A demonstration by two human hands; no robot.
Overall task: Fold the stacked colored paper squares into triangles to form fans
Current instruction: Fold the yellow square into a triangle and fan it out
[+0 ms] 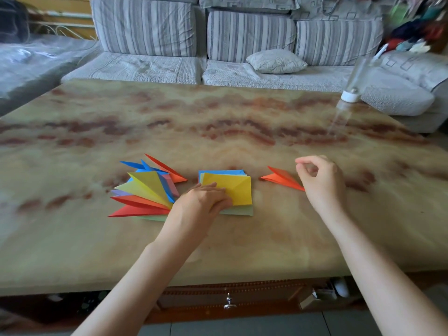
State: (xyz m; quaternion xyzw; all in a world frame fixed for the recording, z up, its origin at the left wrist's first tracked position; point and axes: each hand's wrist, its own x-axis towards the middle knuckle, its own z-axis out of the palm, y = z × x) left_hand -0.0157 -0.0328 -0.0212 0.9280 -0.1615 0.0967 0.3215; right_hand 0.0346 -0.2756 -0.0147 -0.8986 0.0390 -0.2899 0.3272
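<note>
The left hand lies flat, with fairly straight fingers, on the near left corner of the stack of paper squares and presses on the yellow top sheet. The right hand holds nothing; its fingers are loosely curled, with thumb and forefinger close together, just beside an orange folded triangle. Left of the stack, a fan of folded triangles in red, yellow, blue and orange spreads on the table. At the far right edge is a blurred clear bottle. Behind the table is a striped grey sofa.
</note>
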